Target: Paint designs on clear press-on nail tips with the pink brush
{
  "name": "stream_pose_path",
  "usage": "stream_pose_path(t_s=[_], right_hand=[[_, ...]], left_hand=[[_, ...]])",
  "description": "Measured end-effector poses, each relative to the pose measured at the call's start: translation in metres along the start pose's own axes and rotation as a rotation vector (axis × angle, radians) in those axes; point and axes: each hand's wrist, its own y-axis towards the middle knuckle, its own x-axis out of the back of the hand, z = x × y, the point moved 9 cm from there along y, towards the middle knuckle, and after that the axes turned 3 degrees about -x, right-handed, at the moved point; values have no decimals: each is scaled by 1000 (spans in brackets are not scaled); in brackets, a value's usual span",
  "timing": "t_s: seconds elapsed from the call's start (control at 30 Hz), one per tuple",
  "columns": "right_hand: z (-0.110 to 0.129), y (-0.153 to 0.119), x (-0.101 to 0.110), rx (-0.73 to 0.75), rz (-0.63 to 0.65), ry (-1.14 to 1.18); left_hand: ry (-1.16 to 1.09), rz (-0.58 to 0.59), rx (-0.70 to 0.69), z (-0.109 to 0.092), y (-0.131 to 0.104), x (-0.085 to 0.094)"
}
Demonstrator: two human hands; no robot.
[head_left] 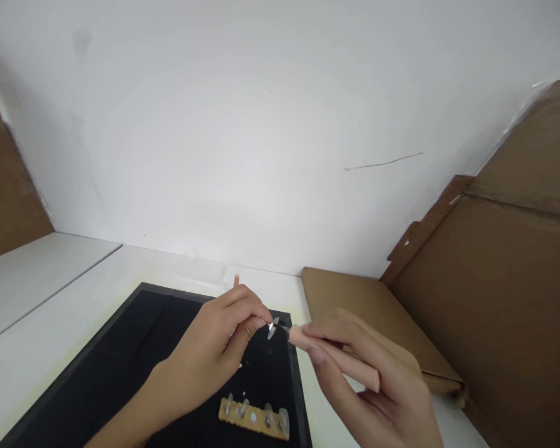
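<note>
My left hand (219,330) is closed in a pinch over the black mat, thumb against forefinger. Between these fingertips is a small, clear, shiny false nail (273,328). A pale pink, thick-handled tool (340,359) lies in my right hand (373,379), whose fingers are wrapped around it. Its thin dark tip reaches the false nail; whether it is a brush is too small to tell. Below my hands, a yellowish strip (256,420) bears several clear, upright false nails. Behind my left hand rises the end of a pink stick (236,280), its lower part hidden.
The black mat (135,348) with a grey border lies on a white table (46,336), with small white bits on it. A flat cardboard piece (350,298) is at the right, beside a tall cardboard wall (508,280). A white wall (242,137) stands behind.
</note>
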Motion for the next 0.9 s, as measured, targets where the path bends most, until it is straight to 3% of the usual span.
stream_pose_path(t_s=[0.2, 0.37, 0.53, 0.7, 0.9], right_hand=[[-1, -2, -6, -5, 57, -17], [0, -3, 1, -2, -36, 27], [3, 0, -6, 4, 33, 40], [0, -1, 2, -32, -84, 47], [3, -1, -4, 8, -20, 41]], left_hand=[[-83, -1, 28, 5, -1, -1], [-171, -3, 60, 11, 0, 0], [-307, 2, 132, 17, 0, -2], [-449, 7, 223, 27, -5, -5], [-514, 6, 239, 28, -3, -8]])
